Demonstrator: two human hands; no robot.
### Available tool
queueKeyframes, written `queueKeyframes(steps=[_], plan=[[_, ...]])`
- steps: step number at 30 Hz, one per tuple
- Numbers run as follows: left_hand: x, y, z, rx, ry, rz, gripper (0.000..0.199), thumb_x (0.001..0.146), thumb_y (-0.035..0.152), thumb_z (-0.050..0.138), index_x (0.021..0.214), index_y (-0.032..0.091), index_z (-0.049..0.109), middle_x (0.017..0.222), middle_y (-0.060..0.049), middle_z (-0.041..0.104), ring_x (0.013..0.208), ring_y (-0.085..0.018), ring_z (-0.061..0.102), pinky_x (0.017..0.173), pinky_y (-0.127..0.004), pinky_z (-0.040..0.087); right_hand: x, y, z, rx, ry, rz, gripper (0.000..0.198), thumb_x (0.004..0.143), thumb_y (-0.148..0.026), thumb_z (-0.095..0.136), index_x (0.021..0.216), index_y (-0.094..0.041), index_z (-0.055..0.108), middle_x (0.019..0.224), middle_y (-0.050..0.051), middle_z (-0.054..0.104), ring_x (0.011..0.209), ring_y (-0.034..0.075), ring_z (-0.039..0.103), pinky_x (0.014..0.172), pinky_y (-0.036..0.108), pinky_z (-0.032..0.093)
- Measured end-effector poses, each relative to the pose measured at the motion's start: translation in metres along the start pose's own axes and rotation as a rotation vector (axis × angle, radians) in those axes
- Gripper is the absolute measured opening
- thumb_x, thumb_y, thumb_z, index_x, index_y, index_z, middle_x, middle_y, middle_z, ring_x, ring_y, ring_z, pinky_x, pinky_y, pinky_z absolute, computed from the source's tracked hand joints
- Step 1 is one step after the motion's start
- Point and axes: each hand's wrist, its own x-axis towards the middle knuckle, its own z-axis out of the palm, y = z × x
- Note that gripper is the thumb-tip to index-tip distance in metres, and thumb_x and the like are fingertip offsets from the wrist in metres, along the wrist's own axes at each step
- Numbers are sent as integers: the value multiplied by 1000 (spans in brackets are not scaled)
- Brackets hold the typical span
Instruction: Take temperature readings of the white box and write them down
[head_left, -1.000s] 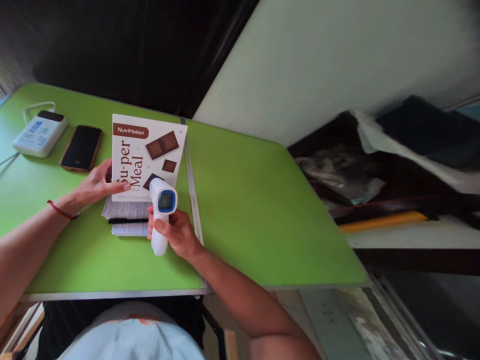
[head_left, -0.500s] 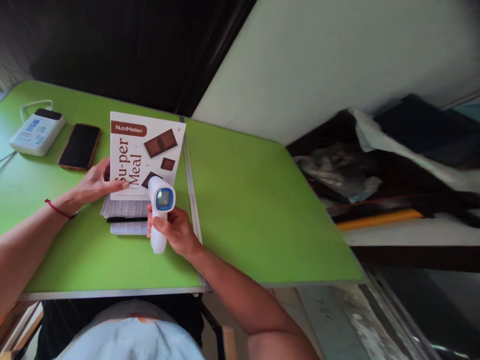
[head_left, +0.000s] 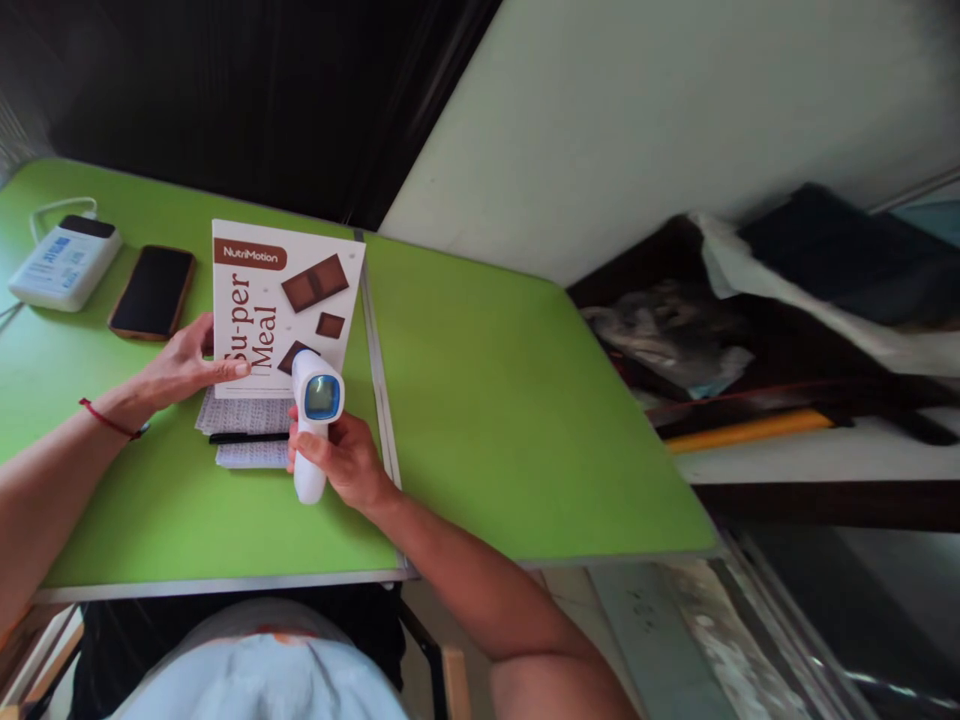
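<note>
The right hand is wrapped around the handle of a white plastic gun-shaped thermometer, its blue-framed screen facing the wearer. The left hand pinches the lower left edge of a white rectangular package printed in brown with "NutriMotion" and chocolate pieces, thumb on the front and fingers behind. The thermometer's head overlaps the package's lower right corner in view; whether they touch, I cannot tell. Just below the package, a slim black pen lies across a pale pad covered in small marks. Left of the package are a dark-screened phone in a brown case and, beyond it, a white box-shaped device with a cable, all on a bright green table.
</note>
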Motion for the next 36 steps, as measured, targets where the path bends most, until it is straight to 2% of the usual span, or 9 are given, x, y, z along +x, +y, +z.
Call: queueKeyframes(steps=[6,14,19,26,31,36], plan=[[1,1,2,17,15,-18,70,62,45,87,119,15,59,117,-15,70,108,-35,65,94,-52,54,0,-1,-1,20,-8,-7,43,64,-55,81,78,-20,61,64,-2,63,54,13,59,52,29,50],[-1,1,0,99,65,-34,61,65,49,84,115,20,64,114,-10,73,103,-36,68,87,-49,56,0,-1,-4,8,-11,-2,43,65,-55,80,81,-20,61,66,-1,64,54,13,60,52,29,51],[-1,4,1,69,43,-34,58,66,48,84,114,21,65,114,-9,73,104,-35,67,89,-49,56,-1,-2,-4,-11,-13,-17,42,65,-54,80,79,-20,61,65,-2,61,54,13,59,51,28,49],[-1,-1,3,-1,52,-21,64,68,55,81,119,21,63,117,-11,71,109,-35,66,91,-49,54,-1,-3,-3,-54,0,-30,43,65,-55,81,82,-20,62,67,-2,59,57,13,57,52,28,49],[-2,1,5,44,60,-21,74,63,55,85,124,20,60,122,-14,69,109,-35,65,88,-48,56,-1,-2,-3,-53,-4,-32,43,65,-56,80,82,-21,62,67,-2,58,57,13,57,52,28,50],[-3,6,6,129,123,-49,60,71,62,76,112,19,67,114,-11,72,105,-36,66,90,-49,54,-1,-1,-5,-29,-13,-41,44,67,-58,79,81,-20,62,68,-1,60,58,13,57,53,28,50]])
